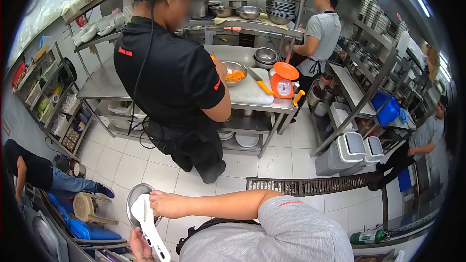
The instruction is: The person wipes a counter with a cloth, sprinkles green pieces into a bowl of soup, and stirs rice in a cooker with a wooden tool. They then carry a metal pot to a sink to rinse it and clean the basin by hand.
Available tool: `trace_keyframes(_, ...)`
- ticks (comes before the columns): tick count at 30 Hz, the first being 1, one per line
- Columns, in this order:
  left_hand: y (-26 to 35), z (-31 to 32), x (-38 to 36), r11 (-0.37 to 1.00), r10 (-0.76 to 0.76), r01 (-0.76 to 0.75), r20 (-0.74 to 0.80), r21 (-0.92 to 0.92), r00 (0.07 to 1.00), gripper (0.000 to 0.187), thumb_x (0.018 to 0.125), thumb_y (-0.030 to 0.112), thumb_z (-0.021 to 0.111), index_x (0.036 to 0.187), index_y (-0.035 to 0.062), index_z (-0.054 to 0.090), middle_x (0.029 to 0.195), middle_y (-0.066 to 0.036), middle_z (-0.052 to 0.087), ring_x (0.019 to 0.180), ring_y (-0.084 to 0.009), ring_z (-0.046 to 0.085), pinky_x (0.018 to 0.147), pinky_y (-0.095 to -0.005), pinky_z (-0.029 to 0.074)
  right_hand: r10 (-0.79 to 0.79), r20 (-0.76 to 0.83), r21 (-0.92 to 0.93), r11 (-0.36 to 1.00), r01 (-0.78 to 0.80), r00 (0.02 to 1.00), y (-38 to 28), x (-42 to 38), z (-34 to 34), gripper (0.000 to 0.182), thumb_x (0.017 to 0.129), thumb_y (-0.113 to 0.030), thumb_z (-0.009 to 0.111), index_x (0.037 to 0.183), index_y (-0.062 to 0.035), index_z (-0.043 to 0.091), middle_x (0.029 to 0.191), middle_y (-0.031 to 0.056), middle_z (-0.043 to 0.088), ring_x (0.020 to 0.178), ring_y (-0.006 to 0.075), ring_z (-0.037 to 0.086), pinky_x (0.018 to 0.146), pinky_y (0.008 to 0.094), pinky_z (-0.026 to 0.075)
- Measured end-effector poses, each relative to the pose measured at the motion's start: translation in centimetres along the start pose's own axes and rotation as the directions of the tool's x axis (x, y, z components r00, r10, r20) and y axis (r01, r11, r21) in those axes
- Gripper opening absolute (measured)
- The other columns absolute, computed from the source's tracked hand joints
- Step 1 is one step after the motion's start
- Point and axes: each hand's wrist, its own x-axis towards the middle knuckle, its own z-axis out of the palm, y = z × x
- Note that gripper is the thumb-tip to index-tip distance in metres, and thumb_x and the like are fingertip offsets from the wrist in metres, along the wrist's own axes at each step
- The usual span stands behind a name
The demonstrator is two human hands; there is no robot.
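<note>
At the lower left, a white plastic scoop (141,210) with a long handle overlaps a shiny steel bowl (133,194). My right hand (165,204) reaches across with bent fingers closed on the scoop near its wide end. Below, my left hand (139,245) is partly covered by the scoop's handle. Its fingertips come up to the lower rim of the bowl, and its fingers look curled. My right arm and grey sleeve cross the lower part of the view.
A co-worker in black (165,68) stands at a steel table, beside a bowl of orange pieces (236,76), a white cutting board (255,92), a knife (262,85) and an orange scale (283,83). Another person (320,29) stands behind. A beige stool (90,207) and floor grate (310,186) are nearby.
</note>
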Motion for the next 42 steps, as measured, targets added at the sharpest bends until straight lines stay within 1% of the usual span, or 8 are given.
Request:
trace_keyframes(6,-1.0,-3.7,0.5,0.994,0.088,-0.094,-0.108,-0.057,0.990,0.017,0.083,0.012,0.051,0.090,-0.0028,0.056,0.091,-0.015,0.064,0.085,-0.0268,0.064,0.078,-0.0373,0.053,0.232,-0.090,0.188,0.959,-0.212,0.969,1.3,-0.9,-0.2,0.037,0.077,-0.010,0.065,0.113,-0.0066,0.058,0.129,0.0143,0.047,0.124,0.0324,0.039,0.104,0.0442,0.032)
trace_keyframes(9,-1.8,-6.1,-0.1,0.999,-0.023,0.032,-0.238,0.034,0.971,0.026,0.090,0.019,0.055,0.109,0.0012,0.056,0.099,-0.010,0.061,0.090,-0.0205,0.058,0.077,-0.0307,0.049,0.368,0.028,0.217,0.905,-0.365,0.929,3.5,-2.9,1.4,0.038,0.077,-0.011,0.066,0.114,-0.0071,0.058,0.126,0.0134,0.049,0.123,0.0302,0.041,0.103,0.0419,0.035)
trace_keyframes(10,-0.5,-1.5,-2.4,1.000,-0.015,0.012,-0.302,-0.014,0.953,0.012,0.084,0.012,0.058,0.093,0.0036,0.058,0.084,-0.005,0.059,0.079,-0.0173,0.056,0.071,-0.0283,0.048,0.359,0.035,0.220,0.907,-0.358,0.933,4.3,-3.6,2.3,0.038,0.077,-0.011,0.066,0.114,-0.0071,0.058,0.126,0.0134,0.049,0.123,0.0302,0.041,0.103,0.0419,0.035)
trace_keyframes(23,0.5,-4.9,-2.1,0.979,-0.011,-0.069,-0.390,-0.190,0.921,0.012,0.083,0.009,0.060,0.095,0.0042,0.058,0.089,-0.006,0.062,0.083,-0.0199,0.059,0.073,-0.0301,0.051,0.518,0.374,0.378,0.673,-0.636,0.769,8.0,-4.2,9.0,0.033,0.081,-0.014,0.064,0.113,-0.0053,0.058,0.108,0.0129,0.062,0.102,0.0283,0.058,0.089,0.0375,0.047)
trace_keyframes(32,3.4,-8.4,-1.3,0.950,0.050,-0.207,-0.542,-0.233,0.839,0.014,0.085,0.007,0.056,0.096,-0.0004,0.058,0.091,-0.009,0.062,0.086,-0.0205,0.058,0.079,-0.0301,0.050,0.391,0.487,0.519,0.589,-0.619,0.781,6.8,8.0,10.8,0.031,0.083,-0.014,0.064,0.112,-0.0035,0.060,0.095,0.0097,0.065,0.089,0.0197,0.062,0.081,0.0301,0.049)
trace_keyframes(36,4.3,-15.3,1.9,0.879,0.160,-0.297,-0.357,-0.372,0.920,0.023,0.085,0.012,0.050,0.101,-0.0037,0.056,0.099,-0.015,0.062,0.096,-0.0286,0.059,0.090,-0.0406,0.048,0.330,0.464,0.616,0.546,-0.567,0.822,7.1,14.1,16.8,0.029,0.083,-0.015,0.067,0.110,-0.0048,0.063,0.097,0.0076,0.067,0.087,0.0153,0.062,0.080,0.0289,0.049)
trace_keyframes(38,6.0,-17.6,3.0,0.884,0.161,-0.303,-0.377,-0.356,0.912,0.021,0.086,0.014,0.052,0.100,-0.0021,0.055,0.099,-0.013,0.061,0.085,-0.0256,0.061,0.077,-0.0373,0.052,0.336,0.444,0.686,0.468,-0.557,0.830,6.7,17.0,19.0,0.029,0.080,-0.016,0.068,0.105,-0.0036,0.065,0.094,0.0083,0.068,0.083,0.0158,0.063,0.074,0.0289,0.050)
trace_keyframes(42,11.1,-19.7,4.8,0.827,0.178,-0.444,-0.589,-0.344,0.789,0.011,0.081,0.004,0.057,0.090,0.0046,0.050,0.089,-0.009,0.053,0.077,-0.0296,0.060,0.075,-0.0428,0.054,0.403,0.618,0.578,0.349,-0.738,0.675,3.4,24.7,18.9,0.029,0.086,-0.022,0.064,0.108,-0.0033,0.065,0.098,0.0077,0.067,0.089,0.0155,0.062,0.078,0.0287,0.049)
